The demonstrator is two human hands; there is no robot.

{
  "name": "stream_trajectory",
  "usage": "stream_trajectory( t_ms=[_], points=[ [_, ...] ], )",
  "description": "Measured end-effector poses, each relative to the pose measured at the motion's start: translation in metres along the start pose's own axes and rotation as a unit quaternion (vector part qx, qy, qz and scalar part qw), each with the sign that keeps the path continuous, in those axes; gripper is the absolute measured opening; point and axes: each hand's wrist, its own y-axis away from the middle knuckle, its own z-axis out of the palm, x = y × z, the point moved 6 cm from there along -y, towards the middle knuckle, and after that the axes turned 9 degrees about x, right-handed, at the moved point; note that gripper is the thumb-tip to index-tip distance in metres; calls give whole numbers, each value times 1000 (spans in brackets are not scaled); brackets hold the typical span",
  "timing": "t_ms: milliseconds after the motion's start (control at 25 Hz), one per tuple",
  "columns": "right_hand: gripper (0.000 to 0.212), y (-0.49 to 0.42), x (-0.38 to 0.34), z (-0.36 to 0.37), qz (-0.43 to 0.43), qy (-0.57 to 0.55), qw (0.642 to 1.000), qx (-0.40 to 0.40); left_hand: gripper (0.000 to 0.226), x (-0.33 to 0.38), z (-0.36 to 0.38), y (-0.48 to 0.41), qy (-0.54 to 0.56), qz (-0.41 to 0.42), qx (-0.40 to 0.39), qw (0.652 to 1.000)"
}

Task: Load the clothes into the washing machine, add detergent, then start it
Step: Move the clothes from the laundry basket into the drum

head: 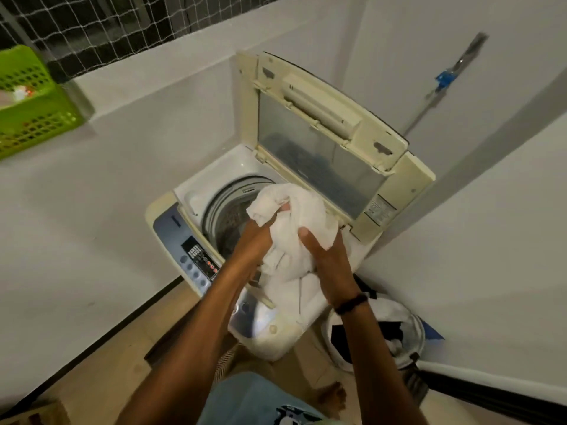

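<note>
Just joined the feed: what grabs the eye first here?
Both hands, left hand and right hand, bunch a white cloth over the open drum of the top-loading washing machine, its lid raised at centre. A bright green basket stands out at upper left.

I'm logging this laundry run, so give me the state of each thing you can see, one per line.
Washing machine lid: open, folded upright.
Drum: uncovered; contents not visible.
White cloth: bunched, held over the drum opening.
Left hand: closed on the white cloth.
Right hand: closed on the white cloth.
Laundry basket: on the floor right of the machine, holding clothes.
Green basket: upper left, contents unclear.
</note>
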Motion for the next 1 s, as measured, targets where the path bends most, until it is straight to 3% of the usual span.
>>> stream_trajectory(
  t_ms=[80, 200, 280, 360, 440, 480, 640, 800, 1000],
  points=[
    [51, -27, 13, 11, 51, -29, 998, 30, 81, 20, -12, -10, 17, 15, -53, 998],
    [50, -61, 38, 39, 112, -27, 993, 30, 87, 19, -29, -55, 9, 16, -33, 999],
    [59, -73, 65, 45, 144, 106, 982, 53, 101, 1, -37, -83, -22, 14, -5, 1000],
    [57, -80, 96, 44, 170, 292, 940, 44, 104, -27, -41, -96, -92, -18, 20, 995],
    [27, -75, 110, 36, 154, 388, 908, 32, 91, -50, -41, -92, -145, -29, 17, 989],
    [15, -69, 110, 30, 149, 383, 911, 41, 83, -58, -37, -88, -155, -32, 13, 987],
    [18, -40, 136, -22, 185, 276, 937, 111, 30, -67, 6, -52, -185, 20, 3, 983],
    [12, -2, 155, -90, 263, 103, 937, 207, 15, -74, 75, 0, -193, 73, -70, 976],
    [8, 53, 236, -194, 371, 161, 893, 198, 8, -123, 170, 50, -293, 83, -181, 935]
  ],
)
